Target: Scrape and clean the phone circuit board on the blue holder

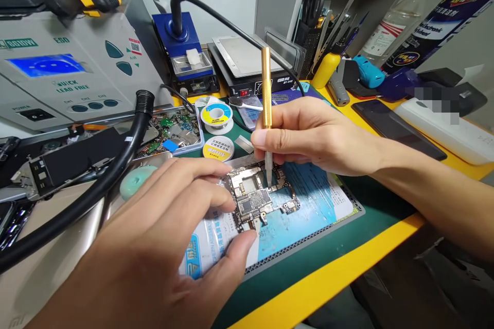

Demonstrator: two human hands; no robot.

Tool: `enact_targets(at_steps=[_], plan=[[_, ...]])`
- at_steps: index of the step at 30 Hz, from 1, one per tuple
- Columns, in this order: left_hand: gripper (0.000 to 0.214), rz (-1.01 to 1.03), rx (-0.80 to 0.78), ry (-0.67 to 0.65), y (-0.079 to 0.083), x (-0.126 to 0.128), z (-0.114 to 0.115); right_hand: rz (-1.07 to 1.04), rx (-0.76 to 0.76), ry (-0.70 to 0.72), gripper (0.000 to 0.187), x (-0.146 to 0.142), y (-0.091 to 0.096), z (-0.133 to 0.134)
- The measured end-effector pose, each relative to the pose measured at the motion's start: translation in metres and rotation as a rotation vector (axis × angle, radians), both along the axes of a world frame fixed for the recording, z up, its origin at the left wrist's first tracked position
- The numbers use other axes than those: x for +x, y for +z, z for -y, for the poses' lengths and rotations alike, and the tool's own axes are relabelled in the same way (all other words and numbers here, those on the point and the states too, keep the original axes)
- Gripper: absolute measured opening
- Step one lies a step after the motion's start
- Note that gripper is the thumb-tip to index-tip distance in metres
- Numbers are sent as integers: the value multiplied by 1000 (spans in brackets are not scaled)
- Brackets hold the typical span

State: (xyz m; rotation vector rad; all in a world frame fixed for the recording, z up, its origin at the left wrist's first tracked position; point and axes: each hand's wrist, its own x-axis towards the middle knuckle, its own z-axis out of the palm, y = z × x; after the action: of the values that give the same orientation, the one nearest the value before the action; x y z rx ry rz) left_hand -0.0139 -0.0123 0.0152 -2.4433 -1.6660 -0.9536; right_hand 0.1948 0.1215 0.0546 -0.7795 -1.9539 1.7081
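A phone circuit board point(254, 200) lies flat on a blue-and-white work mat point(309, 205). My left hand point(173, 231) steadies it, with fingers along its left edge and the thumb at its near corner. Between the thumb and fingers of my right hand point(312, 136) stands a gold-handled craft knife point(267, 92), nearly upright. Its blade tip points down at the upper middle part of the board; whether it touches cannot be made out. A yellow-labelled tin point(218, 149) and a solder spool point(216, 117) sit just behind the board.
A hot-air station point(69, 67) fills the left, its black hose point(116, 169) curving beside my left hand. Behind stand a blue soldering-iron holder point(179, 41) and a heating plate point(250, 56). A dark phone point(397, 128) lies beyond my right forearm, near bottles and tools.
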Motion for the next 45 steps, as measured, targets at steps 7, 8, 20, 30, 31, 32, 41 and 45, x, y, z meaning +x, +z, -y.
enact_targets(at_steps=[7, 8, 20, 30, 31, 32, 41, 45], plan=[[15, -36, 43, -48, 2, 1, -1, 5, -29, 69, 24, 2, -2, -3], [15, -32, 44, -44, 2, 1, 0, 5, -38, 55, 24, 2, -2, -2], [13, -6, 35, -49, -1, 1, 1, -2, -17, 8, 25, 2, -2, 0], [13, -7, 42, -48, -2, 0, -2, -18, -9, -10, 26, 3, -5, -1], [13, -12, 45, -48, -2, 0, -2, -23, -9, -16, 25, 3, -6, -1], [13, -16, 56, -49, -2, 0, -2, -28, -11, -17, 24, 2, -6, -1], [15, -19, 72, -40, -3, 1, 1, -91, -206, -71, 30, 8, -4, -7], [15, -19, 84, -40, -3, 2, 2, -75, -180, -93, 26, 25, -6, 0]])
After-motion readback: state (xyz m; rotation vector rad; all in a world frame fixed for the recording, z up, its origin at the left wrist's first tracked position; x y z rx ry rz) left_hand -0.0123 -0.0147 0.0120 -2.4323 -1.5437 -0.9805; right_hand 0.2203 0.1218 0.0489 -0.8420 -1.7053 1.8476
